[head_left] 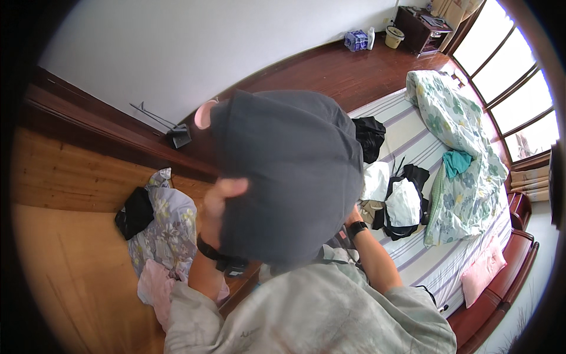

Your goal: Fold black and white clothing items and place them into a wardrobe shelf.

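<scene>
You hold the dark grey garment (289,171) up in front of you, spread between your arms. Your left hand (214,206) has its fingers closed on the garment's left edge, thumb on the near side. Your right hand (353,217) is mostly hidden at the right edge, so you cannot tell how its fingers stand. Beyond it, white and black clothes (404,203) lie on the striped bed (413,259).
</scene>
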`<state>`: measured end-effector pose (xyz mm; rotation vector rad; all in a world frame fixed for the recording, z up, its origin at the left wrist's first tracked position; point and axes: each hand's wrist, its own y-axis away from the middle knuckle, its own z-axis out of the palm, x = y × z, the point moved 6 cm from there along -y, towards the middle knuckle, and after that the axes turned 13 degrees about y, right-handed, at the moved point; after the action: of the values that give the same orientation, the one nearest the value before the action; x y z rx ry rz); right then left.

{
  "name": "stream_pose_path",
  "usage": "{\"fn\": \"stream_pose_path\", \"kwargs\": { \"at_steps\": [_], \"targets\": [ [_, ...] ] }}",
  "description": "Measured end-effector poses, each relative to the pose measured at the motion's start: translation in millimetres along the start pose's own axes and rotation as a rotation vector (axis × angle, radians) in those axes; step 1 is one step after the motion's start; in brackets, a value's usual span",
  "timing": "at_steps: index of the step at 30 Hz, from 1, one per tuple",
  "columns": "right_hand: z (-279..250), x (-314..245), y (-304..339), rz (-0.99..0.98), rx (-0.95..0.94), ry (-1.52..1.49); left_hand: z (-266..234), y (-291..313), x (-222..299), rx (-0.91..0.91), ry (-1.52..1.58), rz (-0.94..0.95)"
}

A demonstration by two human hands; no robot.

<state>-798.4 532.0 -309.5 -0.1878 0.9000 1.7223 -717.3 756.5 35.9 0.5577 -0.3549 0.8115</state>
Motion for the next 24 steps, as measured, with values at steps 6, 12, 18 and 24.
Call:
{"fn": "stream_pose_path", "kwargs": {
  "at_steps": [6, 12, 18, 24],
  "targets": [
    [19.9, 2.1, -0.9, 0.019, -0.076, -0.074, -44.2, -20.1, 32.7, 0.109, 0.106, -0.012],
    [19.6, -30.4, 21.1, 0.026, -0.190, -0.163, -67.2, -1.1, 65.8, 0.257, -0.285, 0.049],
    [40.7, -52.2, 44.9, 0.092, -0.372, -0.272, -102.8, -17.0, 57.0, 0.161, -0.832, 0.009],
    [52.3, -20.0, 36.7, 0.065, -0.199, -0.009, -74.8, -52.6, 8.9, -0.067, -1.457, 0.197]
  ]
}}
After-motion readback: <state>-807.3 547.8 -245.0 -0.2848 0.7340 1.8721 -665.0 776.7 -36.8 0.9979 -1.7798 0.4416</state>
